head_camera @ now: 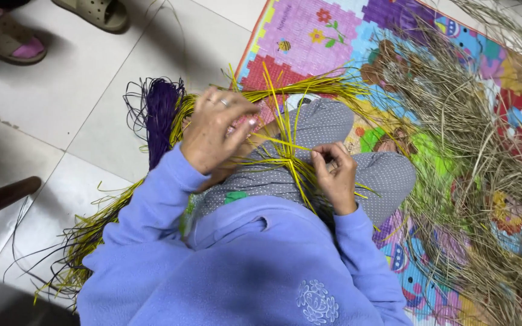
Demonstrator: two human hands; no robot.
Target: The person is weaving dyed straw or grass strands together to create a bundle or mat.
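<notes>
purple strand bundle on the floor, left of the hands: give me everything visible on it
The purple strand bundle is a sheaf of thin, stiff, glossy fibres, looking like dyed straw or plastic. It lies on the white floor tiles, running roughly top to bottom. Loose ends curl out in loops at its upper end. Its lower part disappears under the lilac sleeve. Yellow strands lie against its right side. The left hand is close but apart.

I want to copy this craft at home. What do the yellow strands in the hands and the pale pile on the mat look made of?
Yellow strands: likely dyed straw or grass; thin, stiff, evenly bright. Pale pile: probably undyed dried grass; dull tan, wiry, tangled.
</notes>
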